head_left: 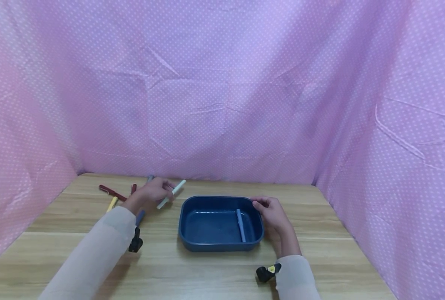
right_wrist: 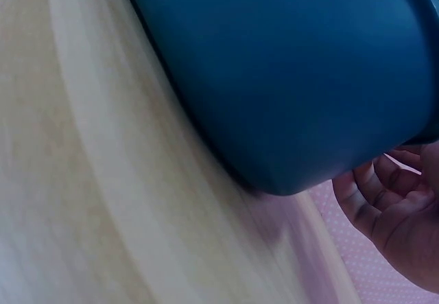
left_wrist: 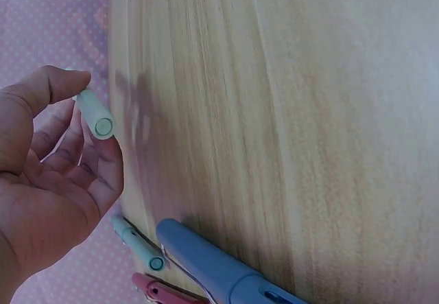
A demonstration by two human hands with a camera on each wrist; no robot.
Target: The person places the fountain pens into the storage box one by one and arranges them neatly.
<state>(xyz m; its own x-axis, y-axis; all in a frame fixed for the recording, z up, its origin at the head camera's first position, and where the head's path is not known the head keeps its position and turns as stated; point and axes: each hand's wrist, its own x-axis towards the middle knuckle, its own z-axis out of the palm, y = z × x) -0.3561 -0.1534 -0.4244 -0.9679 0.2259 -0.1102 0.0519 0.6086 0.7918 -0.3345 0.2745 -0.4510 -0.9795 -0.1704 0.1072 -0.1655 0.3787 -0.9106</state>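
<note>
My left hand (head_left: 157, 189) pinches a pale green pen (head_left: 165, 201) between thumb and fingers, above the table and left of the blue bin. In the left wrist view the same pen (left_wrist: 96, 115) shows end-on at the fingertips of the hand (left_wrist: 58, 160). The blue bin (head_left: 218, 246) stands upright with one blue pen (head_left: 241, 225) lying inside on its right. My right hand (head_left: 274, 213) grips the bin's back right corner by the rim. In the right wrist view its fingers curl behind the bin wall (right_wrist: 288, 77).
Left of the bin, partly under my left arm, lie dark red pens (head_left: 111, 192), a yellow pen (head_left: 112, 204) and a blue pen (head_left: 140, 217). Behind my left hand is a greyish pen (head_left: 150, 178). Pink dotted cloth (head_left: 222, 125) hangs around the wooden table (head_left: 162, 266).
</note>
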